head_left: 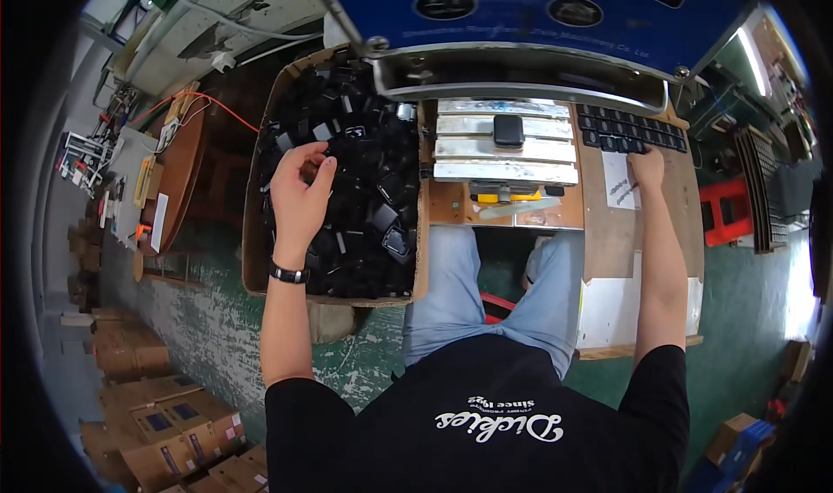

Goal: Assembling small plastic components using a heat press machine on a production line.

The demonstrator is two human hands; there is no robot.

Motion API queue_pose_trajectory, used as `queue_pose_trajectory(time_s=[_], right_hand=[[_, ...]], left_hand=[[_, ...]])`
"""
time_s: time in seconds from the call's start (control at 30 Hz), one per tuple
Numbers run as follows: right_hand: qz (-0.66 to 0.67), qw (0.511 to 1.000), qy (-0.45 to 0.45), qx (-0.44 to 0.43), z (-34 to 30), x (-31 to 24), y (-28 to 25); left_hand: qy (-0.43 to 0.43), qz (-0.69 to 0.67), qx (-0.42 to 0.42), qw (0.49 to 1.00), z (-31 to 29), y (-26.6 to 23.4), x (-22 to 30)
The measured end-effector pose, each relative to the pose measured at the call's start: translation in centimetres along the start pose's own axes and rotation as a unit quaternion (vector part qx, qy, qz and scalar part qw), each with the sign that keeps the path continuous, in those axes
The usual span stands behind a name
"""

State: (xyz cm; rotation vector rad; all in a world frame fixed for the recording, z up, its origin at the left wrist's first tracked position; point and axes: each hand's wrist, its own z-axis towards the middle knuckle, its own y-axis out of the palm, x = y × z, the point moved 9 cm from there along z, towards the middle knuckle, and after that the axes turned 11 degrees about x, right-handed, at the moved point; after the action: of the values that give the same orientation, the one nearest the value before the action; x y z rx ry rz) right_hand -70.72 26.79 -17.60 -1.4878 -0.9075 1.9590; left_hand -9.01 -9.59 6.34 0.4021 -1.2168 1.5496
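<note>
1. Step in hand, judged: feeding and setting out small pieces; right hand [647,170] seems to be placing or squaring one in the rows of black pieces [632,129], left hand [298,196] at the supply.
2. Right fingers: tips at the near edge of those rows, far part of the brown board [609,241]; too small to tell whether they pinch a piece or only press it.
3. Left fingers: curled, thumb and forefinger apart, no piece visible between them. Hand is over the carton [423,241] on the left, full of loose black casings [351,189]; contact with them can't be told.
4. Main piece: black square casing [508,130] lies flat on the slatted platform [460,173], right of its middle, between carton and board, near side of the blue machine [529,33]. Neither hand touches it.
5. Next move, likely: right hand lets go at the rows, then reaches left for the platform casing; left closes on a fresh one. Calls for a light edge grip, keeping neighbours in the rows unbumped.
</note>
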Motion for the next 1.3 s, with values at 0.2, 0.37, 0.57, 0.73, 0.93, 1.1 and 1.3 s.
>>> queue_pose_trajectory(time_s=[0.2,0.37,0.57,0.73,0.93,1.1,1.3], right_hand=[[0.064,0.998,0.005,0.010,-0.9,-0.3,-1.0],[0.238,0.967,0.088,-0.021,-4.8,-2.8,-3.3],[0.421,0.896,-0.055,-0.129,-11.0,-17.0,-9.6],[0.467,0.823,-0.169,-0.275,-18.8,-27.7,-11.9],[0.361,0.860,-0.235,-0.275,-21.2,-32.3,-10.4],[0.215,0.887,-0.341,-0.225,-21.1,-35.6,-10.0],[0.313,0.876,-0.297,-0.216,-20.1,-33.6,-10.1]], left_hand=[[0.182,0.128,-0.071,0.972,0.9,4.2,0.8],[0.214,0.193,-0.099,0.952,0.5,6.7,0.5],[0.105,0.191,-0.083,0.972,0.9,6.0,-0.3],[-0.038,-0.091,-0.086,0.991,0.2,5.1,0.7],[-0.070,-0.153,-0.105,0.980,-0.7,5.3,3.1],[-0.080,-0.228,-0.133,0.961,-0.7,8.2,6.2],[-0.060,-0.286,-0.210,0.933,-1.1,15.2,10.3]])
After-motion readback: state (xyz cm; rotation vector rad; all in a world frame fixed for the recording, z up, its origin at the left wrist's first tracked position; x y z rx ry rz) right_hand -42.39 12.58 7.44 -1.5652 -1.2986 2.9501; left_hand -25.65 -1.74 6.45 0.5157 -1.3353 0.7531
